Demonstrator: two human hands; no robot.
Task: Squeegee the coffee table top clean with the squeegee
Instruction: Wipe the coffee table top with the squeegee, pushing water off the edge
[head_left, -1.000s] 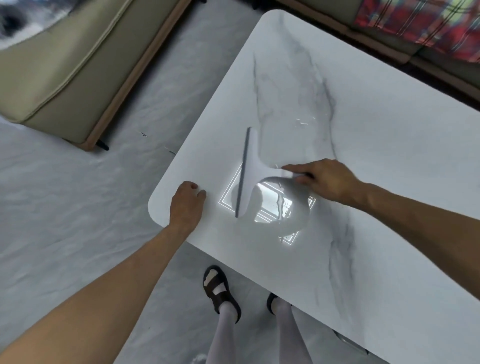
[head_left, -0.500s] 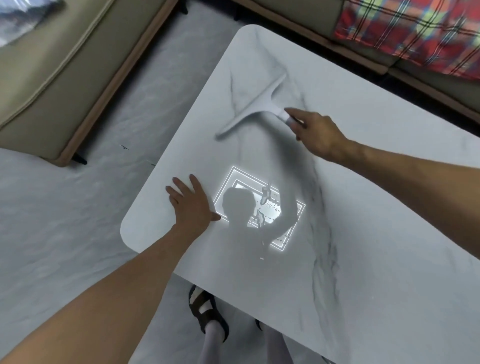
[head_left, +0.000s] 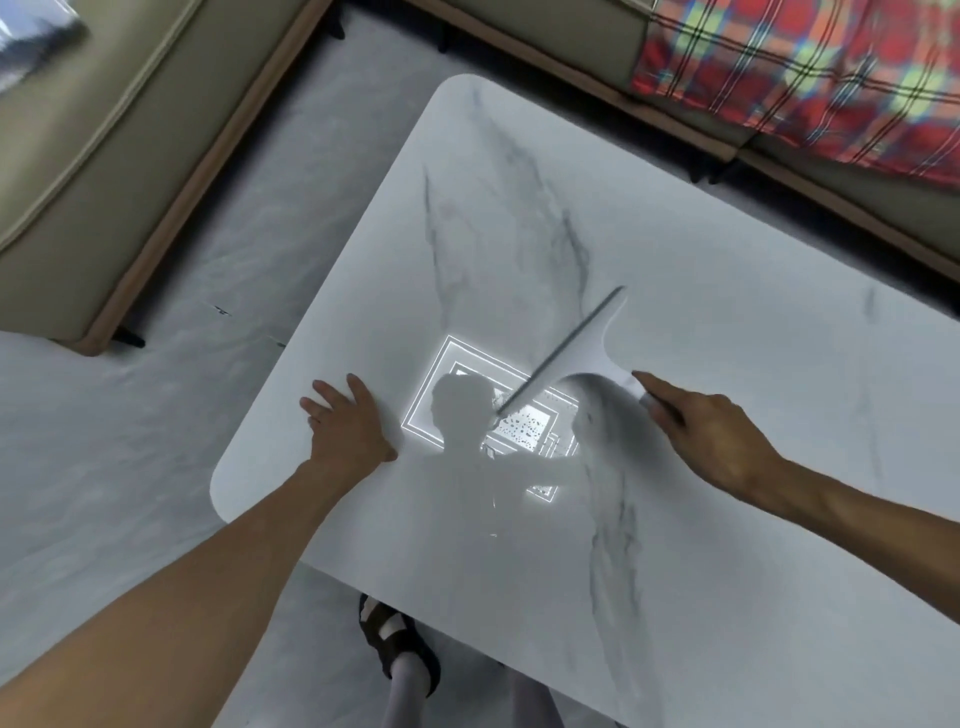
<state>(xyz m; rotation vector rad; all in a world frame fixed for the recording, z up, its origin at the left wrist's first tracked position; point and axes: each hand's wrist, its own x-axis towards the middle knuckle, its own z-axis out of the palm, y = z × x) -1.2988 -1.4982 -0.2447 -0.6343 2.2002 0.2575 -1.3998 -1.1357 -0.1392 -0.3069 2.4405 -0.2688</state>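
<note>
Head view: right hand (head_left: 711, 436) is gripping the squeegee (head_left: 576, 358) by its short handle, fingers curling round it and the index finger lying along the top toward the blade. Handle end is mostly hiding under the fingers.

White squeegee is sitting on the coffee table (head_left: 753, 249), roughly mid-top, left of the right hand. Blade is running diagonally from far-right to near-left, and its grey edge is looking like it is touching the top, though contact along the whole length is hard to tell. Near-left blade tip is lying over a bright rectangular light reflection (head_left: 441, 374) on the glossy top. Dark specks (head_left: 519, 427), maybe droplets, are showing inside that bright patch just near of the blade tip. A shadow of the person's head and arm is falling across the same patch.

Left hand (head_left: 348, 431) is resting flat on the table, fingers straight and spread, holding nothing, left of the reflection and near the table's near-left rounded corner.

Table top is white marble-look with grey veins. Pale grey floor (head_left: 130, 441) is showing around it. A beige sofa (head_left: 78, 171) is standing at far left, and another sofa section is running along the far edge with a red plaid blanket (head_left: 805, 67) on it at far right. Below the near table edge a foot in a dark sandal (head_left: 400, 644) with a white sock is showing.
</note>
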